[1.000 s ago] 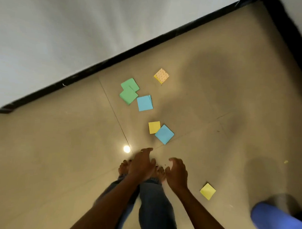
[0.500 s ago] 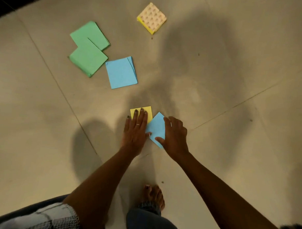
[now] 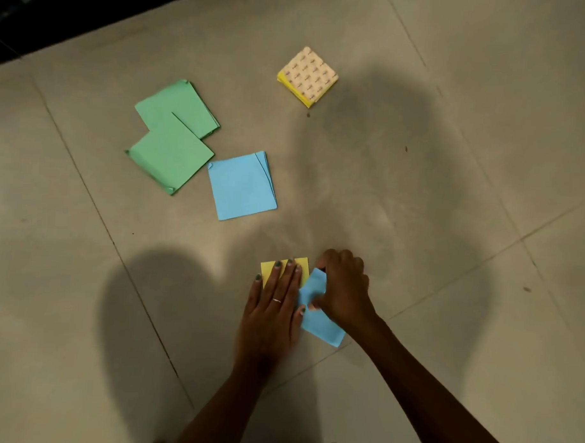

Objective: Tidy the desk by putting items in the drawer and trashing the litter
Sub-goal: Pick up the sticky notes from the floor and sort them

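Sticky-note pads lie scattered on a beige tiled floor. My left hand (image 3: pixel 275 307) presses flat, fingers straight, on a small yellow pad (image 3: pixel 269 268). Right beside it, my right hand (image 3: pixel 343 289) curls its fingers and thumb round a blue pad (image 3: pixel 320 325) and lifts its far edge off the floor. Farther out lie another blue pad (image 3: pixel 241 186), two overlapping green pads (image 3: pixel 173 137) and a yellow pad with a patterned back (image 3: pixel 308 76).
A dark skirting strip (image 3: pixel 59 17) runs along the far left edge of the floor. Tile joints cross the floor diagonally. My own shadow falls over the area around the hands.
I have bent down from standing and my hands have reached the floor. Since half a second ago my right hand's fingers have curled round the blue pad and tipped it up.
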